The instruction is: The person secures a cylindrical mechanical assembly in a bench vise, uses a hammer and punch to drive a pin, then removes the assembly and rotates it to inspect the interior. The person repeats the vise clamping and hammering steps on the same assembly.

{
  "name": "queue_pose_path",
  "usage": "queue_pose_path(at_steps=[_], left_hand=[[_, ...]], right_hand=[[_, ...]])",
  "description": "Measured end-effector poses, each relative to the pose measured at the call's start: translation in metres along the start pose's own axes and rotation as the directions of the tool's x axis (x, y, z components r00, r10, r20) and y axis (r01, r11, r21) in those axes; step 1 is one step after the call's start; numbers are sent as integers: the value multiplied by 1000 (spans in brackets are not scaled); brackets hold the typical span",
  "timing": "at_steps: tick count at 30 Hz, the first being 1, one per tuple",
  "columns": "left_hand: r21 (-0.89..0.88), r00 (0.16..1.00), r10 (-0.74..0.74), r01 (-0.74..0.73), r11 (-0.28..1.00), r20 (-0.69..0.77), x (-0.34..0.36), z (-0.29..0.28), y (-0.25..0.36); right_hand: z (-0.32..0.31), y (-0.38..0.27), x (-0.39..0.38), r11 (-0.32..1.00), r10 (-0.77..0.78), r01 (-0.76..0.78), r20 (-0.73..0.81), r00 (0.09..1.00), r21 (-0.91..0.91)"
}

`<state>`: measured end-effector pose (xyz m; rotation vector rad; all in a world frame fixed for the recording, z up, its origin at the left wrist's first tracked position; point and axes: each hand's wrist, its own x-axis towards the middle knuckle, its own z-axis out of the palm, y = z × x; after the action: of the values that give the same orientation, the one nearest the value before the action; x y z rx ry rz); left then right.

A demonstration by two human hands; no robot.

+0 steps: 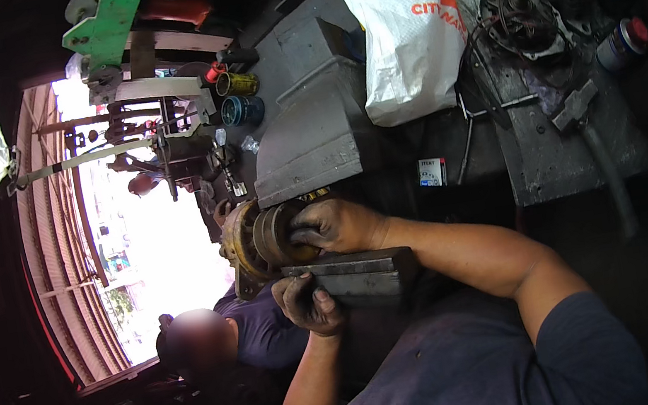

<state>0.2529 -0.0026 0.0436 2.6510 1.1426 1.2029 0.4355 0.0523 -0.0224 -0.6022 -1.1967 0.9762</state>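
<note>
My right hand (pixel 336 226), dark with grease, grips a round metal motor part (pixel 256 239) with a brass-coloured ring. The part sits at the end of a grey metal block (pixel 364 273) that lies across the middle of the view. My left hand (pixel 308 305), also greasy, curls around the near corner of that block just below the round part. Both forearms come in from the lower right. The far side of the round part is hidden behind my fingers.
A grey steel housing (pixel 314 133) stands behind the part. On the bench lie a white and orange plastic bag (pixel 406 22), wound motor parts (pixel 518 14), a hammer (pixel 591 131), a spray can (pixel 623 44) and a small box (pixel 431 172). Another person (pixel 235 337) crouches at lower left.
</note>
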Motion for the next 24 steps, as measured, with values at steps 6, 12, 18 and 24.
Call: queue_pose_path(at_steps=[6,12,18,24], left_hand=[[-75,998,-31,35,997,51,-6,-3,-9],[-99,1000,14,-12,995,22,-6,-3,-13],[-112,999,4,-1,994,32,-6,-3,-13],[-118,993,-36,50,992,113,-8,-7,-11]], right_hand=[[-37,-14,-25,893,162,-13,293,942,-450],[-39,-8,-24,781,41,238,428,903,-578],[-38,-8,-21,834,117,137,414,902,-534],[-39,5,-12,957,-20,142,434,901,-252]])
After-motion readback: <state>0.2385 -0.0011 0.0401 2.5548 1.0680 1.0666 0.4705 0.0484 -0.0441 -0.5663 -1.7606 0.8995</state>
